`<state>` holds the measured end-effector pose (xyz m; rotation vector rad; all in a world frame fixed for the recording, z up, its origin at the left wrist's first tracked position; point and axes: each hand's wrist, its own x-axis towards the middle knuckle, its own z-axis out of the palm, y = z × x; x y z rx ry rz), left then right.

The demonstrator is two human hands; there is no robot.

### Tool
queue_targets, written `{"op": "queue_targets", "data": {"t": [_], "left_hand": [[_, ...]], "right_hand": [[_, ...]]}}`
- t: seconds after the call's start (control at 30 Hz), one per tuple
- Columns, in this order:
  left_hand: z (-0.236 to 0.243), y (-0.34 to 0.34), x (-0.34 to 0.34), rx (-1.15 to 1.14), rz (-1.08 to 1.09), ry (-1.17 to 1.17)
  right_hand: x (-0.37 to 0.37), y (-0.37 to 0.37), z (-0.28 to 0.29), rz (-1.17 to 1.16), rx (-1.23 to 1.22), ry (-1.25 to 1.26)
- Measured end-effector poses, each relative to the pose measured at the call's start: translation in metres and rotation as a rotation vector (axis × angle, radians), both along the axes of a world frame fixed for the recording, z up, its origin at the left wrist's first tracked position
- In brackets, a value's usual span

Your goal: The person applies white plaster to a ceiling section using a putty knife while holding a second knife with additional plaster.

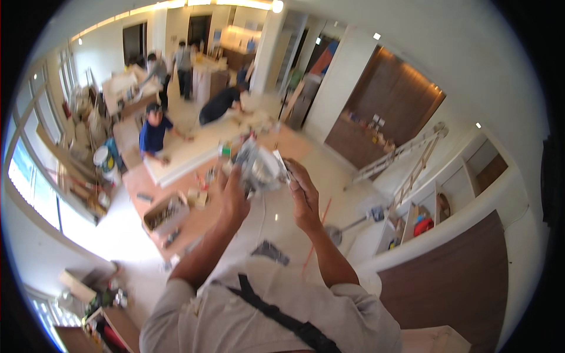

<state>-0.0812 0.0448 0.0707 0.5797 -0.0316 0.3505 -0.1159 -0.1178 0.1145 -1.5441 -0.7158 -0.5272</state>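
Both of my hands are raised in front of me at the middle of the view. My left hand (235, 197) is closed on the side of a crinkled, greyish see-through plastic bag (254, 162) with whitish stuff in it. In my right hand (303, 191) is a putty knife (280, 160), its pale flat blade pointing up and resting at or just beside the bag's right edge. Whether the blade touches the contents cannot be made out. The fingers of my left hand are partly hidden behind the bag.
Ahead stands a low worktable (136, 176) with a long white panel (194, 154) and an open box of small parts (166, 215). A person in blue (153, 134) and one in black (219, 107) lean over it. A ladder (415, 165) leans at right; a dark flat piece (271, 252) lies on the floor.
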Motion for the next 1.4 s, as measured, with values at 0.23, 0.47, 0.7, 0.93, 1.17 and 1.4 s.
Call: {"op": "queue_targets", "data": {"t": [0.23, 0.47, 0.7, 0.93, 1.17, 1.4], "left_hand": [[-0.049, -0.001, 0.022, 0.634, 0.089, 0.035], [-0.021, 0.004, 0.021, 0.626, -0.393, 0.097], [-0.066, -0.007, 0.052, 0.867, -0.593, 0.207], [-0.064, -0.008, 0.042, 0.803, -0.522, 0.243], [-0.036, -0.019, 0.028, 1.024, -0.368, 0.230], [-0.088, -0.008, 0.053, 0.445, -0.103, 0.187]], "right_hand": [[0.008, -0.071, -0.061, -0.332, -0.532, -0.113], [-0.010, -0.115, -0.010, -0.285, -0.876, -0.205], [-0.012, -0.103, 0.009, -0.139, -1.272, -0.426], [-0.009, -0.106, -0.004, -0.062, -1.243, -0.265], [-0.003, -0.082, -0.023, -0.200, -1.126, -0.261], [0.006, -0.094, -0.041, -0.084, -0.767, 0.113]]}}
